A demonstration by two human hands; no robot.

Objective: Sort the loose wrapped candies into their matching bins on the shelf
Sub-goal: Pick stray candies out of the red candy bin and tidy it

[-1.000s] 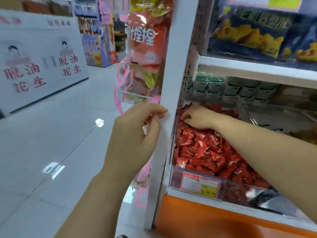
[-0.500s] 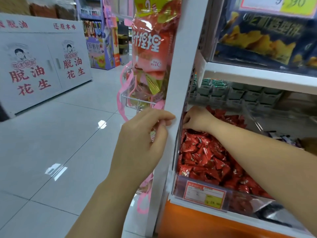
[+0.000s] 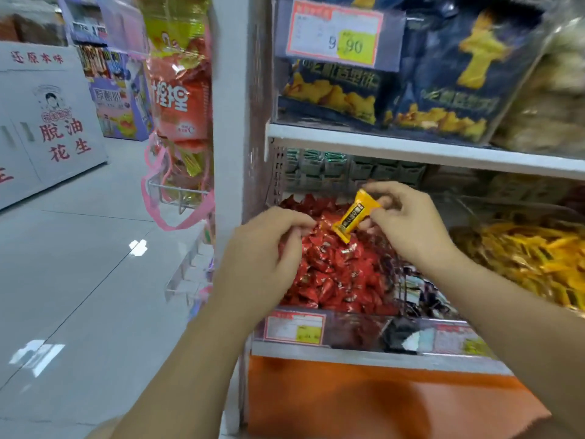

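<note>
A: There's the yellow candy [image 3: 356, 215], up in the air above the red candies [image 3: 332, 267] in the leftmost bin [image 3: 354, 332]. To my eye that's the wrong home for it.
B: Who has it?
A: The right hand [image 3: 408, 223], thumb and fingertips pinching the wrapper at its upper right end. The long axis slants: top corner toward the back of the shelf, lower end drooping left toward the left hand [image 3: 266, 248].
B: And what's the left one doing?
A: Fingers curled down, tips at the red pile just beside the candy's lower end. Whether they pinch a piece, I cannot tell; the knuckles hide it.
B: So where does the yellow one belong?
A: My call is the bin of yellow wrappers [image 3: 522, 255] off to the right, with a bin of dark wrappers [image 3: 418, 289] lying between. From the candy, that's away from the left hand and out past the right wrist.
B: Then the right hand is the nearer one.
A: Clearly nearer, and it has the grip. It would need to swing rightward across the middle bin, keeping under the white shelf board [image 3: 411, 147] above, and let go over the yellow heap.
B: Any risk?
A: A pinch on one end of a slick wrapper is thin; it could slip into the dark pile on the way.
</note>
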